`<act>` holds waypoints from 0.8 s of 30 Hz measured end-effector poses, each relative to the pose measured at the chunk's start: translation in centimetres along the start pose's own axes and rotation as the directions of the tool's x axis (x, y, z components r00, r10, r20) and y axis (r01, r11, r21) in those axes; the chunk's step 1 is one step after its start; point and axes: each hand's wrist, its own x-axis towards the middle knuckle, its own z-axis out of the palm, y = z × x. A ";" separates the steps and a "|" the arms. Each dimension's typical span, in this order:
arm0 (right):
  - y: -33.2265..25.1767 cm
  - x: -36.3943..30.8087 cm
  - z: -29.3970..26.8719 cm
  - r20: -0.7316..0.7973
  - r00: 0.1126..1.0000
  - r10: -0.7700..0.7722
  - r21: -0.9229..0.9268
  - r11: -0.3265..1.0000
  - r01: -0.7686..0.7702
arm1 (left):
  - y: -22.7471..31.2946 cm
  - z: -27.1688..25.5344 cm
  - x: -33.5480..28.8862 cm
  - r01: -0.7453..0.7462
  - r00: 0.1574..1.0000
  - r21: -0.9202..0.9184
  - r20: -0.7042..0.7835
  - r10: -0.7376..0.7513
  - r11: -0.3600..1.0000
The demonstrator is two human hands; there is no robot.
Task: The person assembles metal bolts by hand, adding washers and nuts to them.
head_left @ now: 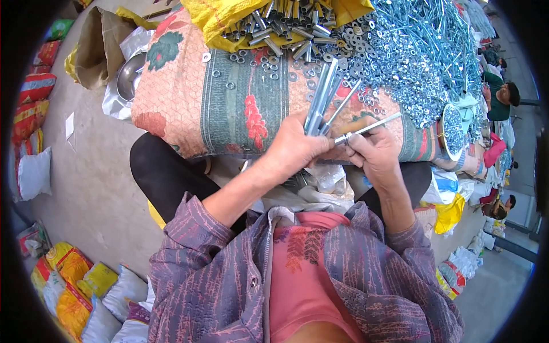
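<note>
My left hand (293,146) is closed round a bundle of shiny metal rods (323,100), which stick up from the fist toward the far side of the table. One thinner rod (344,106) in it leans to the right. My right hand (377,150) pinches a long, slim metal bolt (374,127), tilted up to the right. Its lower end meets the left thumb, where a small ring-like piece (345,137) sits on it; whether that is a nut or a washer I cannot tell. Both hands are over the near edge of the flower-patterned padded cloth (246,114).
Beyond my hands lie short metal tubes (274,34) on a yellow sack (214,28), heaps of washers and nuts (400,74), and long bolts (440,28). A white bowl of nuts (453,134) stands right. Left are a metal bowl (130,77) and filled sacks (68,274). People (503,97) sit far right.
</note>
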 end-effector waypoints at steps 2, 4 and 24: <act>0.8 0.2 1.7 -0.195 0.981 0.006 -0.048 0.999 -0.015 | -0.2 0.2 -0.1 -0.062 0.997 0.091 -0.044 0.066 0.994; 1.5 0.2 2.5 -0.228 0.973 -0.021 -0.007 1.000 0.020 | -0.2 0.5 -0.4 -0.140 0.986 0.137 -0.070 0.150 0.981; -0.6 5.5 0.1 0.118 0.850 -0.514 -0.907 0.292 0.303 | 1.1 -1.0 0.0 -0.047 0.999 -0.208 -0.014 0.045 0.977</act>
